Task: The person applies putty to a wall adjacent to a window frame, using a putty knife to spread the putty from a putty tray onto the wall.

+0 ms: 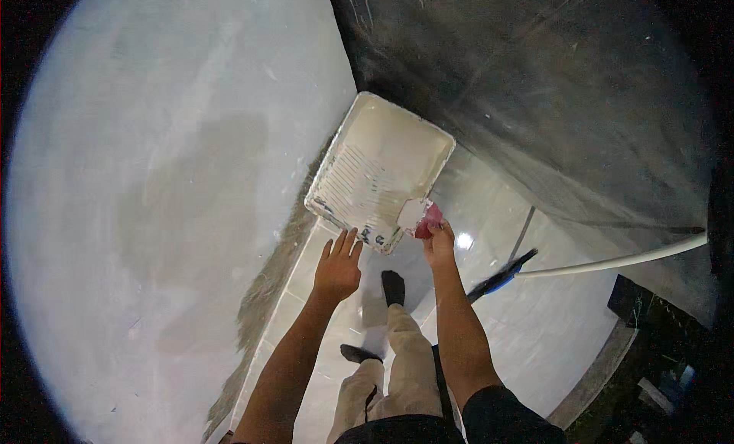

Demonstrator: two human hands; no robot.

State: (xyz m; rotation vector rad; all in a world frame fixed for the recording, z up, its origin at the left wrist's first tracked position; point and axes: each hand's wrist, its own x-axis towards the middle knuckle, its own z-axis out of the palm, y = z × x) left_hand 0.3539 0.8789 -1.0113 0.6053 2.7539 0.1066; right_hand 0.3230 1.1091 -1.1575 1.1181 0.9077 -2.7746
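Note:
A paint tray with a ribbed slope and a pool of cream paint lies on the floor in the corner, its rim smeared with paint. My left hand is at the tray's near left edge, fingers stretched out and holding nothing. Its fingertips meet the rim in the picture; whether they touch it I cannot tell. In my right hand is a small flat piece, white on one side and pinkish red on the other, gripped by its red part over the tray's near right corner. Its exact kind is unclear.
A pale wall rises at the left, with a rough unpainted strip along its foot. On the right, a broom with a blue and black head and white handle lies beside a dark grey wall. My feet stand on glossy tiles.

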